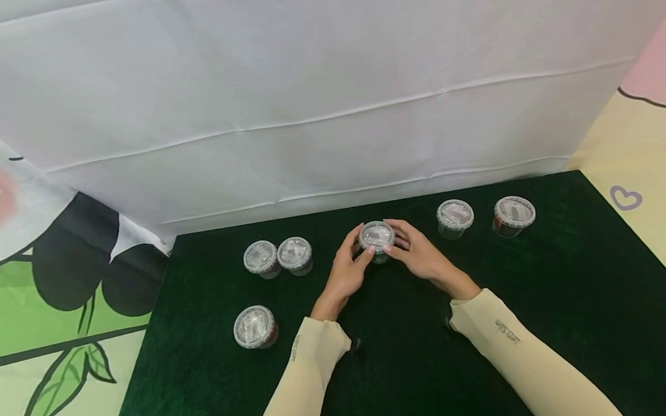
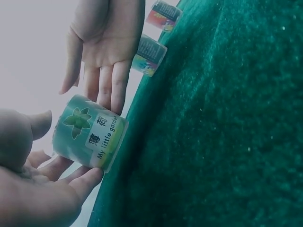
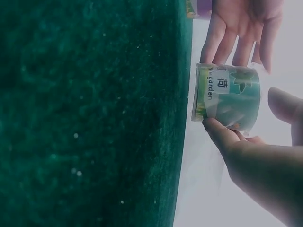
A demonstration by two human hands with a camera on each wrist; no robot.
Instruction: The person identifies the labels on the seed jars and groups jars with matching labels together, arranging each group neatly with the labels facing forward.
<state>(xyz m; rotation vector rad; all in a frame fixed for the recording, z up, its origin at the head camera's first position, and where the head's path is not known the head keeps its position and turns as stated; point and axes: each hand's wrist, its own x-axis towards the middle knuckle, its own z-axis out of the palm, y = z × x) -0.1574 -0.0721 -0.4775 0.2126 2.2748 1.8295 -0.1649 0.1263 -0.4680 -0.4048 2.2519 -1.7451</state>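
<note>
Both hands hold one small lidded plastic cup [image 1: 376,234] between them, towards the back of the dark green table. My left hand [image 1: 348,267] is at its left side and my right hand [image 1: 418,250] at its right, thumbs towards the near side of the lid. In the left wrist view the cup [image 2: 90,132] shows a green label with a leaf and "My little garden". There, the left hand [image 2: 42,184] has fingertips along the wall near the base. In the right wrist view, the right hand's fingers [image 3: 222,135] lie against the cup [image 3: 229,97].
Two similar lidded cups stand side by side on the left, one of them a clear-lidded cup [image 1: 261,258]. Nearer sits another cup [image 1: 255,327]. At the back right are two more, a cup [image 1: 455,218] and a reddish-brown one [image 1: 513,216]. A white cloth [image 1: 307,158] hangs behind the table.
</note>
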